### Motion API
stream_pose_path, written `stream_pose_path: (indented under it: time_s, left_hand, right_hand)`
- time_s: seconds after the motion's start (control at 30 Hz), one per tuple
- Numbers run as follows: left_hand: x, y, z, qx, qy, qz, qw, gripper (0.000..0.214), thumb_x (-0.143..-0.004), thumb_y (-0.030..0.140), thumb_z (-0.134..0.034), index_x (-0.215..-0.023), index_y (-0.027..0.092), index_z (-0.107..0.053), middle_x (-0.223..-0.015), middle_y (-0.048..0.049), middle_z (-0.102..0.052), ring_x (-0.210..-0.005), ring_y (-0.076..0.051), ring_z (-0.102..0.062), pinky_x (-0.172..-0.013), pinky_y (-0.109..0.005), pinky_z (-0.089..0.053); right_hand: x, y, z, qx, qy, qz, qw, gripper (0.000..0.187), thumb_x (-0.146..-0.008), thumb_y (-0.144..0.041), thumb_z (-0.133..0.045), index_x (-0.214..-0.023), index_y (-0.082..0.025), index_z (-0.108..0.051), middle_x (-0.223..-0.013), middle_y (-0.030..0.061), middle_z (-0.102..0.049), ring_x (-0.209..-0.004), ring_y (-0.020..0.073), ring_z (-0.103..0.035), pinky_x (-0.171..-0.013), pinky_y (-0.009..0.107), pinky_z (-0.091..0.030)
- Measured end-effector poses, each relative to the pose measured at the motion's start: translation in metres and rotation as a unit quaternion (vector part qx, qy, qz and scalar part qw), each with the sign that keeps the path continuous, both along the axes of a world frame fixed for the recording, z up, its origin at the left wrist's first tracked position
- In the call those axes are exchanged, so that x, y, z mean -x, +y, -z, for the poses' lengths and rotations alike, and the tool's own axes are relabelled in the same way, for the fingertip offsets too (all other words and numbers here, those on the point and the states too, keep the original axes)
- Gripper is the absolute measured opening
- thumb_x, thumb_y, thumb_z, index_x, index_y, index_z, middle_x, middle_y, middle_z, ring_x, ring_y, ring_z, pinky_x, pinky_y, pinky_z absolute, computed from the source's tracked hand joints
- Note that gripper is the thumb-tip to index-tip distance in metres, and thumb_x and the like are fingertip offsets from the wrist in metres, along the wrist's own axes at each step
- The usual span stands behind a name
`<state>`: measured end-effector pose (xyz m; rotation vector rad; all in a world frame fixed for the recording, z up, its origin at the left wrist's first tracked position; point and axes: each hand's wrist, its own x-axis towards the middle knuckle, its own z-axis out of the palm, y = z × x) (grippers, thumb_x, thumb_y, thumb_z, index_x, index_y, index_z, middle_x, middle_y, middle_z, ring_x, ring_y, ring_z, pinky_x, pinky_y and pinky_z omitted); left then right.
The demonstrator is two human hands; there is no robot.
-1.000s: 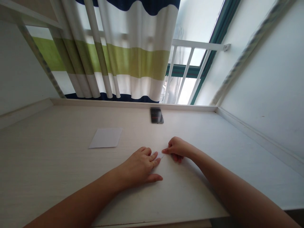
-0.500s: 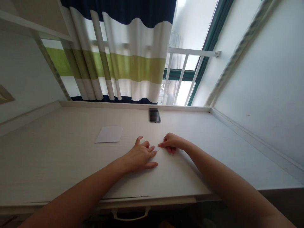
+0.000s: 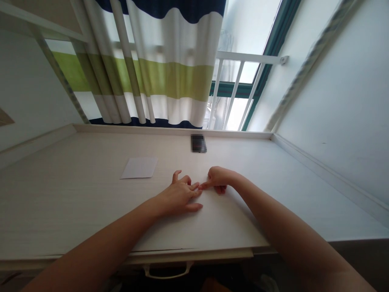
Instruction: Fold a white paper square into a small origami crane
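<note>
My left hand (image 3: 179, 196) lies on the white tabletop (image 3: 100, 211) with its fingers spread and thumb stretched out to the right. Its index and middle fingertips press down at one spot. From the other side, my right hand (image 3: 219, 178) reaches that same spot with a straight index finger, the tip touching or almost touching the left fingertips. The other right fingers are curled in under the palm. A small white piece that looks like paper is under the fingertips, almost fully covered by them.
A white sheet of paper (image 3: 139, 167) lies on the left of the tabletop. A dark, blurred-out object (image 3: 198, 143) sits near the back ledge (image 3: 146, 129). Below the front edge is a drawer handle (image 3: 167, 277). A striped curtain (image 3: 176, 81) and white railing (image 3: 234, 89) stand behind.
My right index finger has slid left along the small white piece to the left fingertips, and less of the piece shows. The whole view has tilted slightly downward.
</note>
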<state>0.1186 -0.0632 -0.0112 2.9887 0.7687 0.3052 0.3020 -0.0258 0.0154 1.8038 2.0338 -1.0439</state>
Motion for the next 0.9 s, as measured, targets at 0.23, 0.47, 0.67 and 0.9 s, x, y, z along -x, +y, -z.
stream_pose_path:
  time_s: [0.23, 0.47, 0.67, 0.9]
  left_hand:
    - [0.007, 0.008, -0.003, 0.048, 0.002, 0.008, 0.999, 0.03, -0.081, 0.04, -0.041, -0.106, 0.03, -0.052, -0.113, -0.0014, -0.058, -0.096, -0.021, -0.048, -0.09, -0.058, -0.006]
    - [0.021, 0.018, -0.005, 0.095, -0.007, 0.037, 0.995, 0.026, -0.083, 0.034, -0.039, -0.104, 0.032, -0.054, -0.115, -0.0003, -0.057, -0.102, -0.018, -0.047, -0.095, -0.052, -0.003]
    - [0.031, 0.024, -0.008, 0.119, 0.017, 0.07, 0.99, 0.027, -0.084, 0.028, -0.038, -0.106, 0.03, -0.053, -0.119, -0.0023, -0.054, -0.11, -0.017, -0.045, -0.097, -0.047, -0.009]
    - [0.042, 0.03, -0.009, 0.181, 0.019, 0.082, 0.98, 0.029, -0.085, 0.027, -0.035, -0.107, 0.028, -0.055, -0.123, -0.0026, -0.05, -0.118, -0.015, -0.039, -0.099, -0.039, -0.017]
  right_hand:
    - [0.001, 0.003, 0.002, 0.022, -0.011, -0.005, 1.0, 0.055, -0.057, -0.062, -0.055, -0.041, -0.01, -0.052, -0.036, 0.0045, -0.053, -0.037, 0.0119, -0.05, -0.048, 0.026, -0.044]
    - [-0.008, 0.007, 0.006, 0.045, 0.031, 0.008, 0.998, 0.047, -0.06, -0.058, -0.058, -0.048, -0.013, -0.048, -0.038, 0.0014, -0.055, -0.036, 0.0105, -0.05, -0.047, 0.024, -0.044]
    - [-0.013, 0.008, 0.008, 0.069, 0.065, 0.024, 0.995, 0.039, -0.068, -0.049, -0.057, -0.054, -0.014, -0.046, -0.039, -0.0004, -0.056, -0.034, 0.0095, -0.051, -0.045, 0.022, -0.044]
    - [-0.017, 0.01, 0.007, 0.089, 0.088, 0.033, 0.992, 0.03, -0.073, -0.039, -0.055, -0.059, -0.015, -0.043, -0.039, -0.0012, -0.056, -0.034, 0.01, -0.053, -0.041, 0.019, -0.041]
